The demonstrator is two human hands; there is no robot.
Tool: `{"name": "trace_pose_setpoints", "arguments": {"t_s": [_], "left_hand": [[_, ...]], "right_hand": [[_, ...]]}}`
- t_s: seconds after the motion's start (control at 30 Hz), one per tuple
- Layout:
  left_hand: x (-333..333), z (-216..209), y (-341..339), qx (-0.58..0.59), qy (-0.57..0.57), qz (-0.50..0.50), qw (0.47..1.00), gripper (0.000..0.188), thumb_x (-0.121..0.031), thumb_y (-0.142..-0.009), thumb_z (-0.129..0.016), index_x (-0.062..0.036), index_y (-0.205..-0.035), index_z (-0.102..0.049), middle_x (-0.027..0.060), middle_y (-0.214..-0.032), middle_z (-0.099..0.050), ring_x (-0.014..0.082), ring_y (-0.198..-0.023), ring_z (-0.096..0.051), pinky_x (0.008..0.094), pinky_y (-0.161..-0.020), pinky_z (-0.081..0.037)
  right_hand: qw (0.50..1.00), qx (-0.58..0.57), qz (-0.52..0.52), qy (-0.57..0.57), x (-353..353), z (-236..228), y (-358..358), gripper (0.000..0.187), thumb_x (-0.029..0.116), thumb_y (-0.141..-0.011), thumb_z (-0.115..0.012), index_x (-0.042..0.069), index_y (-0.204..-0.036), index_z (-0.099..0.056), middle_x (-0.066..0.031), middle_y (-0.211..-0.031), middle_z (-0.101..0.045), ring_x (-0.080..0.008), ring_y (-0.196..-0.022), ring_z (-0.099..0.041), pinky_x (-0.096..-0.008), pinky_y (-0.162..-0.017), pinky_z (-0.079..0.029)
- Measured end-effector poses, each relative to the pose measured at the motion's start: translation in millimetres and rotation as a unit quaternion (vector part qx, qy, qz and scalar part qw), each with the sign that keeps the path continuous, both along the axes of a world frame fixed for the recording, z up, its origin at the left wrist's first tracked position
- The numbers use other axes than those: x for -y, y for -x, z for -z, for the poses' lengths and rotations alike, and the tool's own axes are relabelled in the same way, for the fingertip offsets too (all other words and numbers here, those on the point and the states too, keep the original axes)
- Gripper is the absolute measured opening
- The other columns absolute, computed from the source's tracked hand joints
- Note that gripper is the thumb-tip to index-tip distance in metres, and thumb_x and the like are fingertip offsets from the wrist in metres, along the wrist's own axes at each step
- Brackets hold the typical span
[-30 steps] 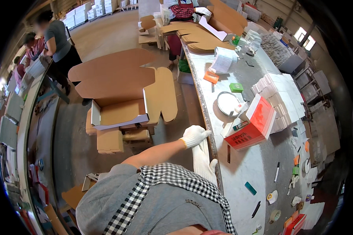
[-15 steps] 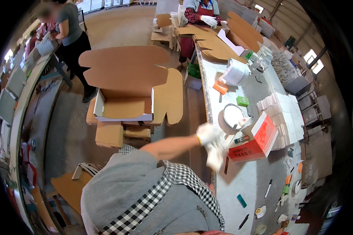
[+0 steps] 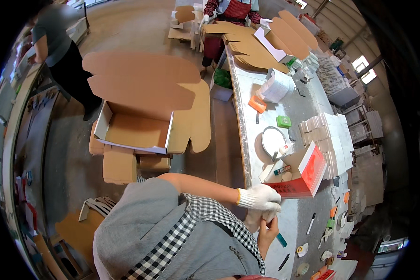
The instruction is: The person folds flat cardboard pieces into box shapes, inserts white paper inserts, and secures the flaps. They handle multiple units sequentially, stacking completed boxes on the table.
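My left hand (image 3: 260,198), in a white knit glove with a yellow cuff edge, is curled closed over the near edge of the table. Just below it my bare right hand (image 3: 269,231) has its thumb and fingers pinched together. Between the two hands is a pale, limp piece of fabric that looks like a white glove (image 3: 253,219), partly hidden by the fingers. Beyond my hands stands a red and white box (image 3: 296,179) with small items inside. A round white bowl (image 3: 274,141) is farther up the table beside it.
On the table (image 3: 277,214) lie a teal piece (image 3: 281,240), a black pen (image 3: 283,262) and a marker (image 3: 311,223). Stacked white pieces (image 3: 329,140) stand right of the box. An open cardboard box (image 3: 135,130) rests on cartons at left. A co-worker (image 3: 231,11) stands behind flat cardboard.
My left hand has come down and nearer me, and my bare right hand now shows below it. The co-worker's hands have parted. The whole view has shifted slightly.
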State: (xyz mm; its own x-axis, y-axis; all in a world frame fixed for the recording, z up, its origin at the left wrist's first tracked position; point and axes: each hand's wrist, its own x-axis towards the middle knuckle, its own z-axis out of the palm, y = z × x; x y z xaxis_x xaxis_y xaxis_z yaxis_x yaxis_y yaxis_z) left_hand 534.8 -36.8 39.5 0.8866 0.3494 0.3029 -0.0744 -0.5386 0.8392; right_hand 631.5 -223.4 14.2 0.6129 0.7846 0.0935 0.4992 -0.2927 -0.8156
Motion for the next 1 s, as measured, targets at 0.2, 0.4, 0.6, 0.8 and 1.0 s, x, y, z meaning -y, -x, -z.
{"name": "trace_pose_setpoints", "arguments": {"t_s": [0.2, 0.4, 0.6, 0.8, 1.0], "left_hand": [[-100, -4, 109, -0.008, -0.003, -0.189, 0.982, 0.045, -0.035, -0.09, -0.064, -0.0055, -0.123, -0.063, 0.0175, -0.103, -0.069, 0.0337, -0.099, -0.066, 0.0415, -0.086, -0.051], [-129, -8, 215, 0.08, 0.015, -0.314, 0.946, 0.034, -0.024, -0.088, -0.068, -0.0027, -0.115, -0.066, 0.0135, -0.097, -0.07, 0.0291, -0.089, -0.066, 0.0378, -0.082, -0.052], [-121, 1, 293, 0.033, 0.195, -0.433, 0.879, 0.022, -0.015, -0.09, -0.065, -0.0005, -0.104, -0.07, 0.0156, -0.096, -0.07, 0.0254, -0.088, -0.067, 0.0348, -0.081, -0.053], [-115, 20, 323, -0.122, 0.113, -0.543, 0.823, 0.027, -0.02, -0.085, -0.069, 0.0014, -0.1, -0.07, 0.0169, -0.09, -0.07, 0.0289, -0.086, -0.065, 0.0388, -0.078, -0.051], [-113, 62, 312, -0.304, -0.069, -0.555, 0.771, 0.043, -0.033, -0.076, -0.079, -0.0042, -0.106, -0.069, 0.018, -0.102, -0.069, 0.0343, -0.102, -0.061, 0.0443, -0.09, -0.046]], "right_hand": [[0.845, 0.362, 0.091, 0.383, 10, 3, -47, 0.068, 0.01, -0.076, -0.078, 0.003, -0.138, -0.051, -0.0191, -0.12, -0.064, -0.0344, -0.108, -0.063, -0.0428, -0.093, -0.049], [0.956, 0.218, -0.115, 0.157, -114, -52, 43, 0.053, 0.015, -0.085, -0.072, 0.006, -0.135, -0.056, -0.0173, -0.11, -0.066, -0.0353, -0.102, -0.064, -0.0427, -0.087, -0.05], [0.939, 0.25, -0.227, 0.065, -246, -62, 87, 0.033, 0.018, -0.088, -0.07, 0.006, -0.119, -0.067, -0.0163, -0.105, -0.07, -0.0334, -0.096, -0.068, -0.0418, -0.08, -0.053], [0.963, 0.176, -0.203, -0.002, -359, -52, 44, 0.028, 0.022, -0.091, -0.067, 0.003, -0.111, -0.071, -0.0156, -0.1, -0.073, -0.0293, -0.089, -0.071, -0.0372, -0.078, -0.053], [0.982, -0.089, -0.102, -0.132, -476, 6, -22, 0.024, 0.02, -0.091, -0.066, 0.002, -0.107, -0.071, -0.0085, -0.095, -0.073, -0.0195, -0.087, -0.068, -0.0332, -0.081, -0.052]]}}
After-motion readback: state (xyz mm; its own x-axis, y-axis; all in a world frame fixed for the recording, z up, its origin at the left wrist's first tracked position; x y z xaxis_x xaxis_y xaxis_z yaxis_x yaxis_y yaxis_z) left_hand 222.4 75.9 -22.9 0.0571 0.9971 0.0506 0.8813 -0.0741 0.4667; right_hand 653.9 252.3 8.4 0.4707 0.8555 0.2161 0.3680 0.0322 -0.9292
